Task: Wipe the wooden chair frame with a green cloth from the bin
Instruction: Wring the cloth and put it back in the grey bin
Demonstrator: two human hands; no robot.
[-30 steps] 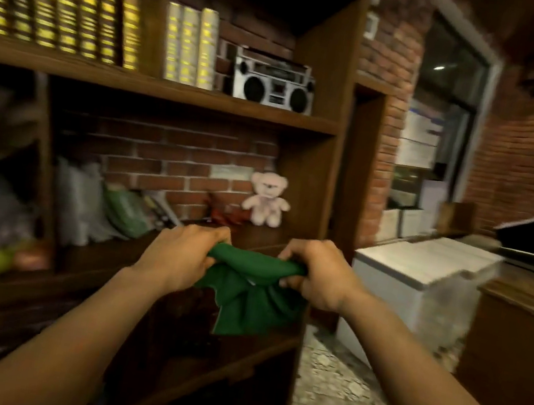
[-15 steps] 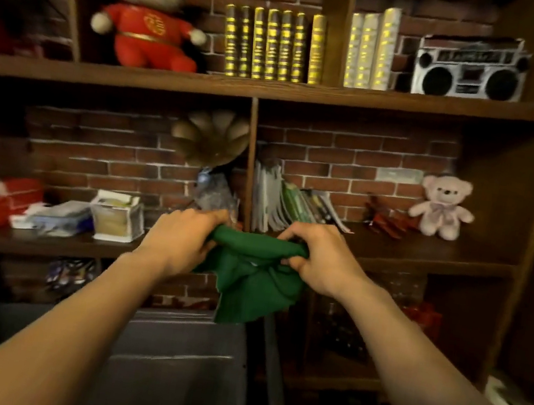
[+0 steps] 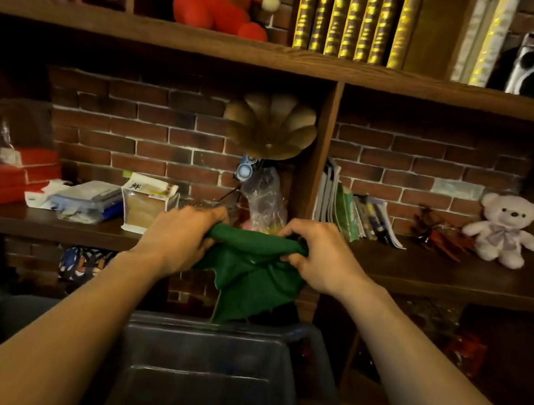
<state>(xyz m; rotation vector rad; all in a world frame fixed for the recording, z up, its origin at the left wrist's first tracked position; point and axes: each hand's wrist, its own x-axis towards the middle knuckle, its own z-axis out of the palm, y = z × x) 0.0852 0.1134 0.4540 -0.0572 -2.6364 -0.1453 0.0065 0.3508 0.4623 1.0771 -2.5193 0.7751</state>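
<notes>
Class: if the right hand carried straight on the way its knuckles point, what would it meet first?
Probably the clear plastic bag on the shelf, just beyond the right hand; depth is uncertain.

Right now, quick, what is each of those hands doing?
Left hand: closed, gripping one end of the green cloth.
Right hand: closed, gripping the other end of it, above the bin.

Head cam, looking fwd and down, close to shelf unit (image 3: 313, 67) (single view), bin (image 3: 210, 360) below
</notes>
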